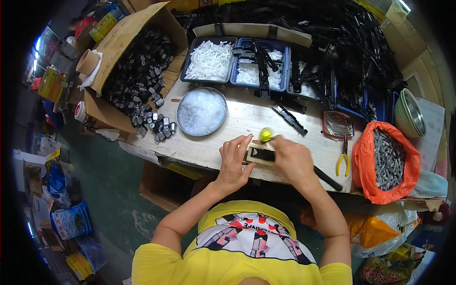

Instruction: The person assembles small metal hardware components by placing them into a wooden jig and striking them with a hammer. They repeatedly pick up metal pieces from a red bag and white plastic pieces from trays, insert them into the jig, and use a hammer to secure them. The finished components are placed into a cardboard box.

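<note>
At the table's front edge, my left hand [233,160] holds the left end of a small pale wooden block [250,159], with thumb and fingers on either side. A dark part [262,154] lies in the block's recess. My right hand [294,160] is closed around the black handle of a hammer [327,178]. Its rounded yellow-green head [265,134] is slightly blurred just above the block's far side. The right hand hides the block's right end. Beyond them lies a slim black part with metal pieces [289,118].
A round metal pan [202,111] holds translucent pieces. Trays of white plastic parts [209,61] and black assemblies [261,66] line the back. Metal-and-black pieces spill from a cardboard box [107,61] at left. Yellow-handled pliers [342,161] and an orange bag [363,166] of grey parts are right.
</note>
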Demonstrator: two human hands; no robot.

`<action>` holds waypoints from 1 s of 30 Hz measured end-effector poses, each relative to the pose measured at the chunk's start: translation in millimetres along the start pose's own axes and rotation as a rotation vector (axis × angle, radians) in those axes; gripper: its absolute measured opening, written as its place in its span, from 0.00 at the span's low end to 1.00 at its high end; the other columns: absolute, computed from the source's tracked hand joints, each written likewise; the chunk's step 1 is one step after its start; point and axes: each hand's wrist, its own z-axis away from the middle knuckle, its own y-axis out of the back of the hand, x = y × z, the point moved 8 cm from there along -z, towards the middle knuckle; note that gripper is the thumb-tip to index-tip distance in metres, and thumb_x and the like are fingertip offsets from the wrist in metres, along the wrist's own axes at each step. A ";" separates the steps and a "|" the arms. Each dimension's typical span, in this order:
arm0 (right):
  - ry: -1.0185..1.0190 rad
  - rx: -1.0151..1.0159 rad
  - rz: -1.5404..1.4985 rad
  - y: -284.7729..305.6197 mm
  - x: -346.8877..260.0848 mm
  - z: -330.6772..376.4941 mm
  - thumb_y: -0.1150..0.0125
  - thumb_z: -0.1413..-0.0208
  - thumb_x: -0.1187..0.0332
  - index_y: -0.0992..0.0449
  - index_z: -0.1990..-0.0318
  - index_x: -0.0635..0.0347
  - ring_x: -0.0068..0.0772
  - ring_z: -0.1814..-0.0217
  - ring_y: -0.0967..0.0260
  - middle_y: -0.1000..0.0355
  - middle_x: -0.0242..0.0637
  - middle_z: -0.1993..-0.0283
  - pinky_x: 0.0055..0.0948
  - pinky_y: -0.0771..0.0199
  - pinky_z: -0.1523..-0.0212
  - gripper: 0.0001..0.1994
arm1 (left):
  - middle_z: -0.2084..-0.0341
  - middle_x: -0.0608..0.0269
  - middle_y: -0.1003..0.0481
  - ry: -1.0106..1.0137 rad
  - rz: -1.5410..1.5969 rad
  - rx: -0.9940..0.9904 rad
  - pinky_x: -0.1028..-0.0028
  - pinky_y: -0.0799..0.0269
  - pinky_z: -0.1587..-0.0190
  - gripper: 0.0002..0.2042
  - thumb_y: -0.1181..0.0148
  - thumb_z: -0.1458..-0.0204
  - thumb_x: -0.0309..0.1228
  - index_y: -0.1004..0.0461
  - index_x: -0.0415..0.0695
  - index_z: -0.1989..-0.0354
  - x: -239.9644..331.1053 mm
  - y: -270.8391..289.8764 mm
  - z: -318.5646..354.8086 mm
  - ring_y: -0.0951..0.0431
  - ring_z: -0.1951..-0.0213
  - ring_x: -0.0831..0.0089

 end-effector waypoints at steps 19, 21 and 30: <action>-0.466 0.370 0.423 44.8 155.7 100.4 0.43 0.55 0.69 0.32 0.65 0.66 0.48 0.57 0.40 0.37 0.48 0.61 0.43 0.38 0.58 0.12 | 0.62 0.55 0.31 0.165 0.709 -0.219 0.72 0.30 0.58 0.20 0.48 0.52 0.19 0.37 0.37 0.48 11.3 -33.2 -48.2 0.27 0.61 0.65; -0.455 0.365 0.536 34.8 165.2 103.8 0.44 0.54 0.65 0.33 0.70 0.64 0.46 0.60 0.40 0.37 0.47 0.64 0.43 0.38 0.61 0.11 | 0.61 0.58 0.31 0.529 1.148 -0.237 0.73 0.26 0.60 0.19 0.53 0.48 0.21 0.40 0.37 0.46 -7.2 -43.4 -40.9 0.27 0.58 0.68; -0.192 0.288 -0.306 37.1 82.6 82.9 0.42 0.53 0.73 0.33 0.71 0.70 0.50 0.65 0.39 0.37 0.49 0.68 0.38 0.38 0.64 0.08 | 0.73 0.67 0.30 0.557 0.907 -0.258 0.83 0.33 0.75 0.15 0.51 0.43 0.31 0.37 0.42 0.49 -4.3 -40.2 -9.2 0.30 0.75 0.83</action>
